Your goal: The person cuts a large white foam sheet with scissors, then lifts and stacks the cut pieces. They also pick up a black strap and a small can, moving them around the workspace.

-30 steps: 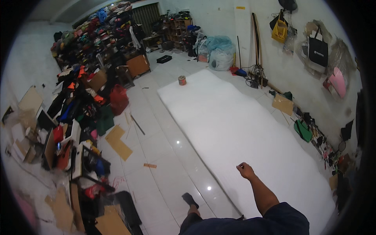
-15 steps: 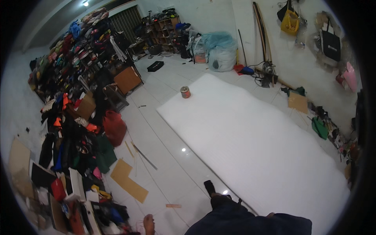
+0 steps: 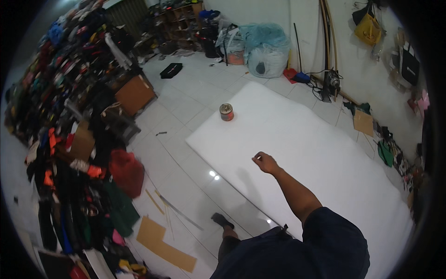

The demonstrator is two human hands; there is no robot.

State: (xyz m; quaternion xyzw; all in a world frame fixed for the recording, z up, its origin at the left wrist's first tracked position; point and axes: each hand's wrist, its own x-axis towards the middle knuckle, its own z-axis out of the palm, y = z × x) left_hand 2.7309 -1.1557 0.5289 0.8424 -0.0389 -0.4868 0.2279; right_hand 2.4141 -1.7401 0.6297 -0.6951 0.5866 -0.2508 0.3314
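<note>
The right hand (image 3: 265, 163) is held over the white padded sheet (image 3: 320, 153), its fingers curled; whether their tips meet cannot be told. The sheet is spread on the tiled floor (image 3: 179, 169), from ten round to four o'clock of the hand; a tin (image 3: 226, 113) is set on it at eleven

Room to pass over white sheet (image 3: 316, 149) beside right grip (image 3: 265, 163); tin (image 3: 226, 113) obstructs far end.
</note>
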